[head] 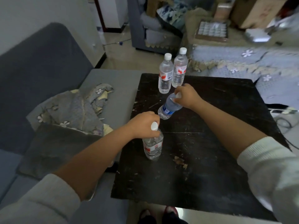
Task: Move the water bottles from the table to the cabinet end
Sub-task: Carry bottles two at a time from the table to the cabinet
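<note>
While both forearms reach forward over the table (210,143):
Left hand: the left hand (142,125) is closed around the neck of an upright red-label bottle (152,147), which stands near the table's 9 o'clock edge.
Right hand: the right hand (186,97) is clamped on the cap end of a blue-label bottle (169,107), tilted, its base pointing to 7 o'clock.
Other bottles: two bottles (165,75) stand upright side by side at 12 o'clock.
Surface: dark, scratched table top.
Room: a grey sofa (40,65) at 9 o'clock with a crumpled cloth (72,109).

A home living room. A grey sofa (40,62) with a crumpled floral throw (72,109) sits beside a scratched black surface (210,143). Another seat under a flowered blue cover (242,62) stands opposite, with cardboard boxes (258,12) behind.
</note>
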Motion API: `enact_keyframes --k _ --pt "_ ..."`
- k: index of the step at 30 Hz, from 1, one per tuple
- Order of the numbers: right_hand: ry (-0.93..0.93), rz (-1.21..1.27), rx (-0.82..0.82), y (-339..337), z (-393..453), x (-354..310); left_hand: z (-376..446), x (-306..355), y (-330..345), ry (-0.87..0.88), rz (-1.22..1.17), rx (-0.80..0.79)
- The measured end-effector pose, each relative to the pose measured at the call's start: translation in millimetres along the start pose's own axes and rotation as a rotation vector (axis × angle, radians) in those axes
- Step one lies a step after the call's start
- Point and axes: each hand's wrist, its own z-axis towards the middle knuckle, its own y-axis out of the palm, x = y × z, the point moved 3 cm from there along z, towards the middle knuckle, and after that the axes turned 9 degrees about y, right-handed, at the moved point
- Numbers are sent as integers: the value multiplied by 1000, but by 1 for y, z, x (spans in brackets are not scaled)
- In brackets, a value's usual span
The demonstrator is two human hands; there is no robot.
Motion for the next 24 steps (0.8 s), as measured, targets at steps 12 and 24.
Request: enact_keyframes --k 12,24 --pt "160 -149 -325 -38 -94 75 42 52 -11 143 32 92" --pt "675 72 -114 -48 -246 173 97 188 38 630 148 -133"
